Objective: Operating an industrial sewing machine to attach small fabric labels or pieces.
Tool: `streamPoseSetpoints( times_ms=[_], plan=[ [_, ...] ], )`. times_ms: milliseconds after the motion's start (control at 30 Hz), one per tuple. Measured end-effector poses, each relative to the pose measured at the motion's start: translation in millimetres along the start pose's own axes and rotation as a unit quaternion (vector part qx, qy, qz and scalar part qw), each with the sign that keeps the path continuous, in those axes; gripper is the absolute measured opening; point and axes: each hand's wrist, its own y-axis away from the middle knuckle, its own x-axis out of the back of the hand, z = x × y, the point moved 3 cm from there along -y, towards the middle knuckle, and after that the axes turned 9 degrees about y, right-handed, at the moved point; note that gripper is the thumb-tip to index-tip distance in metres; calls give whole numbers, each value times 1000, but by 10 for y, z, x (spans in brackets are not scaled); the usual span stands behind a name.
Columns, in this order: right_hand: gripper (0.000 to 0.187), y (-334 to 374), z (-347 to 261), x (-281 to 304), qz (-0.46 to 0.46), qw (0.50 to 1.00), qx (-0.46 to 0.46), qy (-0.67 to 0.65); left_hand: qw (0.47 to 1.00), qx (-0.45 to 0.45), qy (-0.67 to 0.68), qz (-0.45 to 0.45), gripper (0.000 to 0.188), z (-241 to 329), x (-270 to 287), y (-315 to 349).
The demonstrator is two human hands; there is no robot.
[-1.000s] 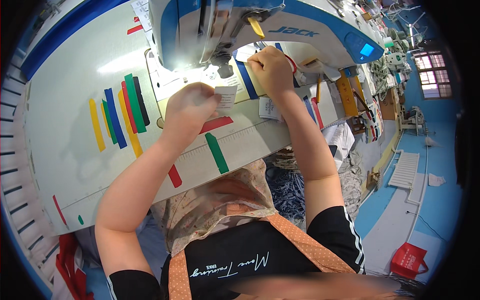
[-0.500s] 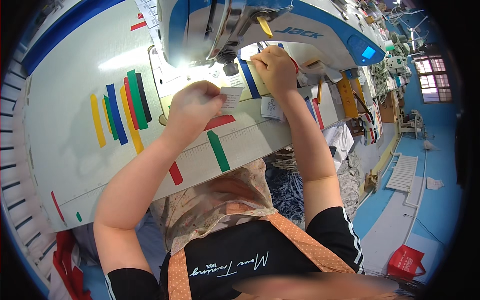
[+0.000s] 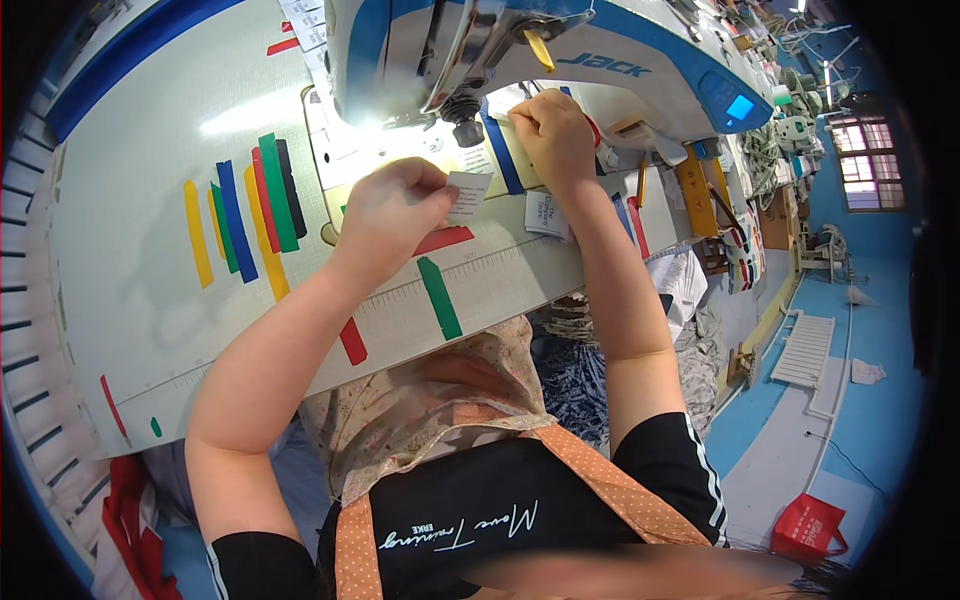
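My left hand (image 3: 395,208) is closed, pinching a small white printed label (image 3: 469,195) between thumb and fingers, just in front of the sewing machine's lit needle area (image 3: 462,125). Under the machine's arm, my right hand (image 3: 556,135) is closed with its fingertips pressed together. White material (image 3: 505,100) shows at those fingertips; whether they grip it is hard to make out. Another white printed label lies on the machine bed, partly behind my left hand. Below my right wrist rests a small pile of white labels (image 3: 546,215).
The sewing machine (image 3: 640,70) spans the far side. Coloured tape strips (image 3: 240,215) mark the table at left, with a green strip (image 3: 438,300) near its front edge. A row of labels (image 3: 312,40) lies at the back left. A yellow box (image 3: 697,190) stands at right.
The whole view has shifted slightly. Both hands stay nearly where they were; the label in my left hand is turned a little, and my right hand has barely moved.
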Motion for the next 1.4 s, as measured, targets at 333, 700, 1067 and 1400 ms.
streamPoseSetpoints(
  times_ms=[333, 700, 1067, 1400],
  plan=[
    [5, 27, -92, 294, -18, 976, -158, -147, 998, 52, 45, 6, 18, 51, 8, 24],
    [22, 450, -780, 783, 97, 977, 166, -89, 936, 160, 315, -5, 19, 23, -22, 82],
    [12, 278, -557, 795, -191, 919, -162, -305, 998, -24, 21, -57, 22, 62, -44, 105],
    [3, 464, -277, 730, -186, 796, -220, -531, 978, 138, 159, -3, 13, 30, 18, 58]
  ],
)
